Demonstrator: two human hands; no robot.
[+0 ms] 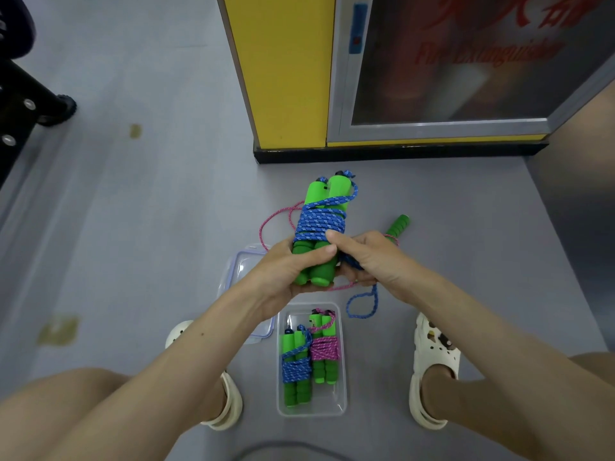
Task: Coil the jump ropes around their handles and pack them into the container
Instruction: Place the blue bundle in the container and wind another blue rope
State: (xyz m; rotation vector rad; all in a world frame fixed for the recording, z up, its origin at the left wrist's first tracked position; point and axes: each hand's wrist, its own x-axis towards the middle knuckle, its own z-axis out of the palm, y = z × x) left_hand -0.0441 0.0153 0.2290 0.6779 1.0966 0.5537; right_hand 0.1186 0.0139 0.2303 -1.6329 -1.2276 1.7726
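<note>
— Grey floor (149, 227), container (332, 404) between my feet (432, 357). Where's the blue rope (319, 222)?
— Above the container: my left hand (286, 274) grips the handles (336, 192), right hand (372, 261) pinches its tail. If that slips, I'd expect the coil to loosen.

Blue jump rope (319, 222) partly coiled on handles (336, 189), two coiled ropes (294, 367) in container (342, 404), pink rope (261, 228) loose

**Where Everything Lies**

The container (339, 394) sits on the floor between two shoes, with two coiled bundles side by side in it. The lid (238, 267) lies behind it, to the left. Above, the left hand (289, 271) and right hand (369, 261) hold a third bundle (321, 221). A loose handle (397, 227) lies behind the right hand, probably on the floor.
</note>
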